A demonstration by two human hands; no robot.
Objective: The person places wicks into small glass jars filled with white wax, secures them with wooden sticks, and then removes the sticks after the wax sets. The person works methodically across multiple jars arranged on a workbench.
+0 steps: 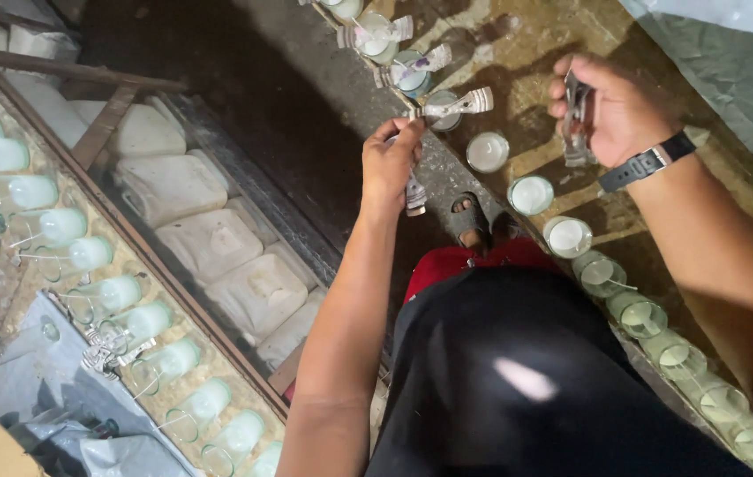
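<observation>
Left hand (391, 165) pinches a metal clip (460, 103) (over a glass); right hand (610, 108) grips several clips (576, 124).

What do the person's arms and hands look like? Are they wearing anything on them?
Both arms are bare, with no sleeves showing along the forearms and no gloves on either hand. The right hand has a black wristwatch with a dark strap and a rectangular face strapped round its wrist. The left hand wears nothing: no watch, band or ring that can be seen.
</observation>
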